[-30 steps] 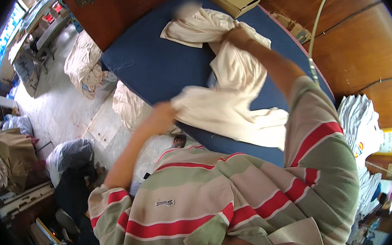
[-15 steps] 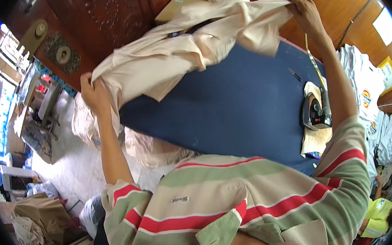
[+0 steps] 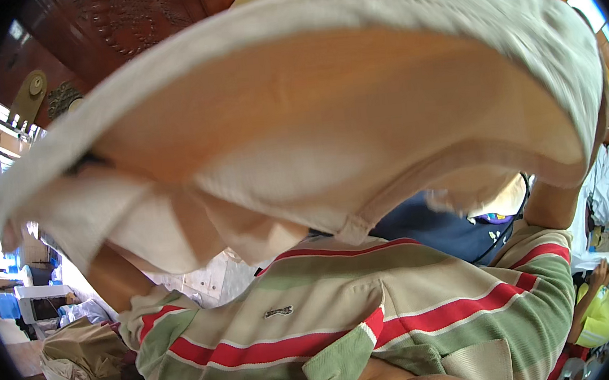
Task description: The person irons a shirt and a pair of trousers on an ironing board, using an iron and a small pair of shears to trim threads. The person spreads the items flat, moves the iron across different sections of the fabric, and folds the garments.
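Garment: a cream cotton garment (image 3: 355, 106) billows wide across the top of the view, soft and matte, its underside glowing warm where light comes through; a stitched hem runs along its lower edge and loose folds hang at the left.
Left hand: hidden behind the cloth at the left edge; only the bare forearm (image 3: 113, 279) rises into the folds, so whether those fingers are clenched cannot be told.
Right hand: also covered; the right forearm (image 3: 556, 204) goes up under the right edge of the cloth, grip unseen.
Where it sits: the garment is up in the air, spread between the two raised arms, above the board and close to the camera.
Surface: a dark blue padded ironing surface (image 3: 453, 231) peeks out under the hem, just beyond the person's chest.
Shirt: the person's own striped polo (image 3: 344, 317), knit in beige, green and red bands.
Room: carved dark wood panel (image 3: 123, 25) behind, pale clothes (image 3: 608, 185) hanging at the right, a heap of brown cloth (image 3: 80, 354) low at the left.
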A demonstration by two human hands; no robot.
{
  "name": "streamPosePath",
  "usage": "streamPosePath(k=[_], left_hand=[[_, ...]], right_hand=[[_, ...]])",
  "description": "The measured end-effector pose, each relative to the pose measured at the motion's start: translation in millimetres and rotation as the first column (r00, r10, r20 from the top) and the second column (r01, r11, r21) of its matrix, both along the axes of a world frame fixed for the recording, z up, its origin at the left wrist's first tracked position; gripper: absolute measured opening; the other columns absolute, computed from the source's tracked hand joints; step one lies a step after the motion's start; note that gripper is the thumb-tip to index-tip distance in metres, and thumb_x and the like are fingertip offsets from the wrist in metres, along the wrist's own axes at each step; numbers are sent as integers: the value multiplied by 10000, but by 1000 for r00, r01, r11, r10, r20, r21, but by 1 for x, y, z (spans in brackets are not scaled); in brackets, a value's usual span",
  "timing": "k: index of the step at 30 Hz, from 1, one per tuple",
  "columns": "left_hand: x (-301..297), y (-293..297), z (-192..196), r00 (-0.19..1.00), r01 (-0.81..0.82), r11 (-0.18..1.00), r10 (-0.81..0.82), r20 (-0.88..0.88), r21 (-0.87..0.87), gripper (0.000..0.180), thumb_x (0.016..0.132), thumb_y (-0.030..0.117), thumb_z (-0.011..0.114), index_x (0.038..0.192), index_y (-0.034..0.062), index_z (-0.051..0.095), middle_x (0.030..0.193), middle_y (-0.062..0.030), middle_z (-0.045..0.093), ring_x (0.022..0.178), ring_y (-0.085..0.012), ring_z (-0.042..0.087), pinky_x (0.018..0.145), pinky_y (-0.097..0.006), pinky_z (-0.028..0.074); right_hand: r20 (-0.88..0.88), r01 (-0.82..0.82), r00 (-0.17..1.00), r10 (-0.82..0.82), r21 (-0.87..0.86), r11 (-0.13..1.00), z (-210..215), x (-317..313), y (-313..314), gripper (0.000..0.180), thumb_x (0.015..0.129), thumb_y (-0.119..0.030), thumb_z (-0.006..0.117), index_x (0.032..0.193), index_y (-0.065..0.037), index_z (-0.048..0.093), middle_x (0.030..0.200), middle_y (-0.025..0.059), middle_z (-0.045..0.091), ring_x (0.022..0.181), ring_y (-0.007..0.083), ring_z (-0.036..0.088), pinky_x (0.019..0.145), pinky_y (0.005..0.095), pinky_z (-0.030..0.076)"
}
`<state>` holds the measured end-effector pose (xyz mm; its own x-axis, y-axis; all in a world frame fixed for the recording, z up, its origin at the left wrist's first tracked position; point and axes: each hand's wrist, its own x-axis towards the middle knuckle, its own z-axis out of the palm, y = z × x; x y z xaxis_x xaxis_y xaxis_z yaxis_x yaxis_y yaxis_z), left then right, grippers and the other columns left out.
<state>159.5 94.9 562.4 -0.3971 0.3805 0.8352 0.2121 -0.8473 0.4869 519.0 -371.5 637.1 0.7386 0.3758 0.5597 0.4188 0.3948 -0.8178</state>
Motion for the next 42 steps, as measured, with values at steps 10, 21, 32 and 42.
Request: streamPosePath(k=[10,21,32,42], left_hand=[[251,112,-218,403,-117,927,-283,-870,-356,279,856,238,473,1101,110,510,1047,-188,583,942,-358,570,787,-523,423],[273,-121,-296,30,-46,885,-463,-886,-464,449,789,349,592,1194,174,509,976,-53,613,899,-238,587,783,-444,379],[220,-137,-297,520,282,819,-568,-637,-500,305,809,125,574,1114,124,566,901,-42,636,810,-205,597,795,-343,395],[160,-155,-325,468,219,697,-689,-553,-683,315,783,81,588,1097,71,583,802,-69,619,653,-226,545,704,-350,432]], right_hand=[[191,249,967,-169,-553,795,-247,65,72,206,885,-198,515,756,-40,482,663,-50,375,655,49,351,554,230,331],[355,148,923,148,-684,715,-361,29,162,193,777,-55,547,960,-45,609,1064,113,585,1009,327,519,883,389,410],[284,15,884,370,-810,586,-376,51,248,227,803,-54,506,982,-64,645,994,112,633,891,287,602,769,341,473],[386,-32,626,678,-856,517,-369,22,257,427,699,-148,671,1120,-143,604,1140,48,552,1038,253,520,860,349,447]])
